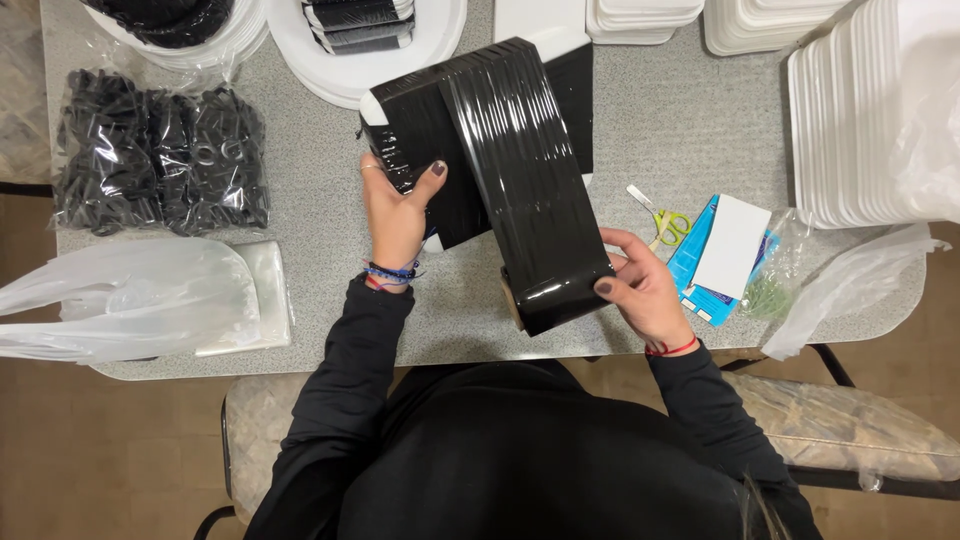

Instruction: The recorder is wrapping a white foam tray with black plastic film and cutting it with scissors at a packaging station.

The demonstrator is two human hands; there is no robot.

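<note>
**Black film stretched between both hands over the desk**

Position of the work. The band of black film [510,150] runs diagonally from the wrapped bundle [420,130] at upper left down to the roll [550,290] at lower right. The bundle sits above your left hand [395,215]; the roll sits just to the left of your right hand [645,290]. The film between them is taut, glossy and creased lengthwise.

Grip state. Your left grip is closed on the lower edge of the bundle: the thumb presses on the film face, the fingers wrap behind it. A white corner of the bundle shows at its upper left. Your right grip is closed on the end of the roll, thumb on the film, fingers curled under. A brown cardboard core shows at the near end of the roll.

Surface and surroundings. The grey speckled desk [320,200] carries:
- a clear bag of black parts [160,160] at left;
- clear plastic bags [130,295] at the near left edge;
- stacks of white trays [860,110] at right and along the far edge;
- scissors [665,222] with yellow-green handles just beyond your right hand;
- a white card on blue packets [725,250] beside them.

A wooden floor [100,450] lies below the desk edge.
</note>
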